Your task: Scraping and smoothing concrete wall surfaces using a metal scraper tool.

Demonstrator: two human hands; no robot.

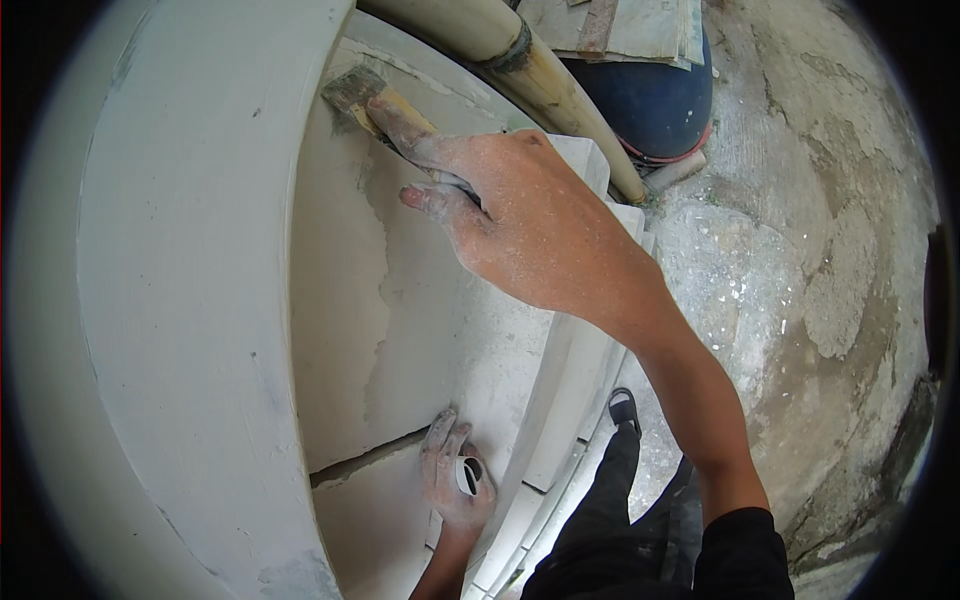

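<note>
My right hand (510, 215) reaches across the upper middle, its fingers closed round a putty knife (405, 110) with a yellowish handle. The knife's broad grey blade lies against a pale wall surface near its upper corner. Below that, patches of smoother, lighter coating end in a ragged edge on the wall (420, 300). Low in the view, my left hand (455, 480) is up against the same wall, fingertips beside a dark gap. Between its thumb and fingers shows a small white ring-shaped thing (468, 476) with a dark opening; its kind is unclear.
A broad pale panel (190, 250) stands close along the left. White stepped ledges (570, 400) run down the wall's right side. A thick pipe (560, 90) passes behind my right hand. Beyond it is a dark blue container (655, 105) under boards, on a stained concrete floor (770, 260).
</note>
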